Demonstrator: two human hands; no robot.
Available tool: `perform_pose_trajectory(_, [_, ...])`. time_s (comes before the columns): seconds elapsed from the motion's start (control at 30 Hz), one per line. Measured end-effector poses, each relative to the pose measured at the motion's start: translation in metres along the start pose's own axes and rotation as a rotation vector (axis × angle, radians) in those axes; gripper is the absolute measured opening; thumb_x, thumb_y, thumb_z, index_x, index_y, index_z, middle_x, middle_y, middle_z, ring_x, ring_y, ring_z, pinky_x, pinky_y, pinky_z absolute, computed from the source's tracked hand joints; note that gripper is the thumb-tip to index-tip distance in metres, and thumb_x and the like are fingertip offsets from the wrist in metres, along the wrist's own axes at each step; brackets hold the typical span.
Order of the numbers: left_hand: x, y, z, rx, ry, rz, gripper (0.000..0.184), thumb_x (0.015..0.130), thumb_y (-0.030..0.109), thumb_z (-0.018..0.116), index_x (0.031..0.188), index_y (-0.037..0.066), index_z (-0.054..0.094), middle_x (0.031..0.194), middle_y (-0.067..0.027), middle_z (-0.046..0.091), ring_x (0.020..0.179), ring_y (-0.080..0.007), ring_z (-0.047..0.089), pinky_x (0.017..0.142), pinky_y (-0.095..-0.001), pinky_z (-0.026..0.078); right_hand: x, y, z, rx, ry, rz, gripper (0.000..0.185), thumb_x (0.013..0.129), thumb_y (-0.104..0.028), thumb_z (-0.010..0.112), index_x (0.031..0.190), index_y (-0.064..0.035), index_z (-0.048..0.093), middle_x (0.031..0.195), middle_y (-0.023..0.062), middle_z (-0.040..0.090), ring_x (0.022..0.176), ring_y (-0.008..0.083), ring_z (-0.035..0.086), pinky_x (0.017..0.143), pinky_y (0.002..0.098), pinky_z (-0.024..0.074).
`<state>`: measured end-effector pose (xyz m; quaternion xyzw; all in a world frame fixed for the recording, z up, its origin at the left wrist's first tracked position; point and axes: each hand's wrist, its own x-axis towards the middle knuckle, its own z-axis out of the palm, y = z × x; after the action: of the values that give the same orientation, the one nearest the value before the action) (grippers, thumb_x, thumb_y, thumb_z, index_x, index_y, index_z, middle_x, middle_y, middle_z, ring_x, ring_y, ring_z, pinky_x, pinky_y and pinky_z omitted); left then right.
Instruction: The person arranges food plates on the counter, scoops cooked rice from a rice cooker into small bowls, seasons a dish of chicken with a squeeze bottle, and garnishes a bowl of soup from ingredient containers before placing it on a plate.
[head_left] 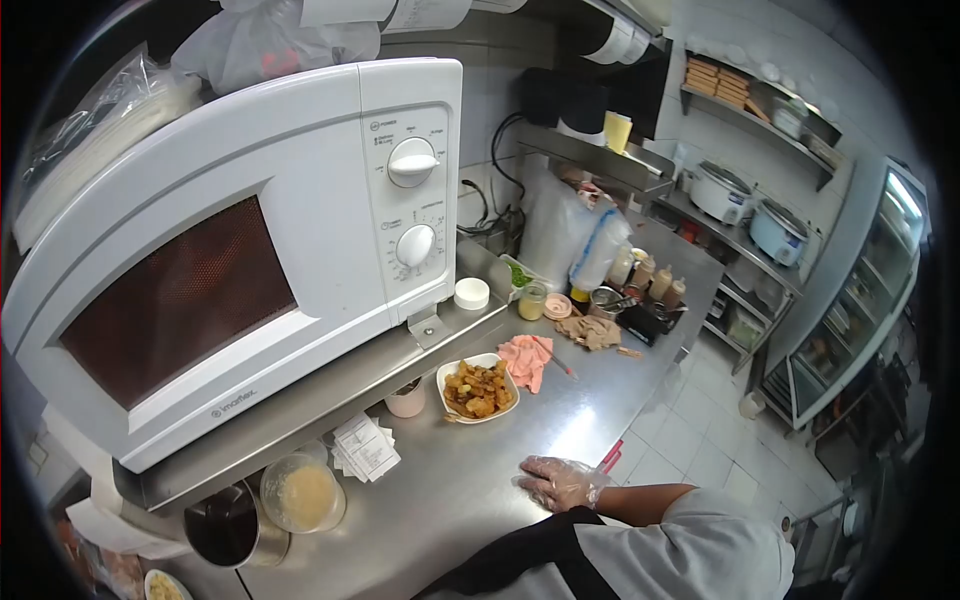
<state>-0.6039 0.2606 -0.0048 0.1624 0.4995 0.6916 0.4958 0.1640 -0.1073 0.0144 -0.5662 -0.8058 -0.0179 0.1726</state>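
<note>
My right hand, in a clear plastic glove, rests on the steel counter close to its front edge. Its fingers look loosely stretched over the metal, and I see nothing held in them. My left hand is out of view. Ahead of the hand stands a white square bowl of browned fried pieces. Beside the bowl lie a crumpled pink cloth and a thin red stick-like item. Red handles show by the counter edge, just past my hand.
A white microwave stands on a raised shelf at left. Beneath it are paper slips, a pink cup, a tub of pale crumbs and a metal pot. Sauce bottles and a brown cloth sit farther along.
</note>
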Motion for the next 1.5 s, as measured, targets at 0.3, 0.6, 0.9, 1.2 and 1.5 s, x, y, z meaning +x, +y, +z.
perform_pose_trajectory(0.3, [-0.060, -0.008, 0.033, -0.026, -0.113, -0.008, 0.055, 0.083, 0.023, 0.050, 0.135, 0.009, 0.036, 0.130, -0.0167, 0.048, 0.109, -0.0304, 0.053, 0.092, -0.0412, 0.047, 0.043, 0.034, 0.036, 0.598, 0.429, 1.020, 0.048, 0.092, -0.022, 0.050, 0.137, -0.0119, 0.037, 0.109, 0.0199, 0.055, 0.091, 0.0289, 0.059, 0.084, 0.0369, 0.0505])
perform_pose_trajectory(0.6, [-0.331, -0.086, 0.034, -0.074, -0.154, -0.150, 0.058, 0.081, 0.019, 0.051, 0.135, 0.005, 0.035, 0.129, -0.0174, 0.049, 0.111, -0.0311, 0.053, 0.093, -0.0408, 0.047, 0.103, 0.073, 0.033, 1.923, 0.515, 1.096, 0.063, 0.093, -0.012, 0.041, 0.145, -0.0214, 0.008, 0.101, 0.0180, 0.055, 0.077, 0.0253, 0.061, 0.074, 0.0384, 0.0540])
perform_pose_trajectory(0.9, [-0.551, -0.208, 0.089, -0.103, -0.202, -0.302, 0.060, 0.078, 0.014, 0.051, 0.134, 0.002, 0.034, 0.129, -0.0182, 0.050, 0.112, -0.0319, 0.054, 0.094, -0.0404, 0.047, 0.123, 0.133, 0.106, 1.220, 0.265, 0.558, 0.030, 0.093, -0.007, 0.040, 0.123, -0.0067, 0.035, 0.103, 0.0165, 0.060, 0.078, 0.0244, 0.067, 0.060, 0.0337, 0.0590])
perform_pose_trajectory(1.2, [-0.682, -0.294, 0.161, -0.163, -0.393, -0.381, 0.062, 0.076, 0.010, 0.052, 0.134, -0.002, 0.033, 0.129, -0.0189, 0.050, 0.114, -0.0327, 0.054, 0.095, -0.0401, 0.047, 0.019, 0.154, 0.058, 0.847, -0.171, 0.486, 0.036, 0.090, -0.025, 0.053, 0.110, 0.0046, 0.047, 0.102, 0.0200, 0.061, 0.095, 0.0314, 0.061, 0.075, 0.0392, 0.0552])
perform_pose_trajectory(1.5, [-0.706, -0.358, 0.134, 0.022, -0.349, -0.537, 0.065, 0.072, 0.003, 0.052, 0.134, -0.002, 0.033, 0.125, -0.0205, 0.053, 0.113, -0.0342, 0.054, 0.093, -0.0446, 0.047, -0.196, 0.185, -0.024, 0.606, -0.239, 0.286, 0.042, 0.085, -0.032, 0.059, 0.108, 0.0031, 0.055, 0.111, 0.0226, 0.058, 0.099, 0.0363, 0.059, 0.083, 0.0433, 0.0495])
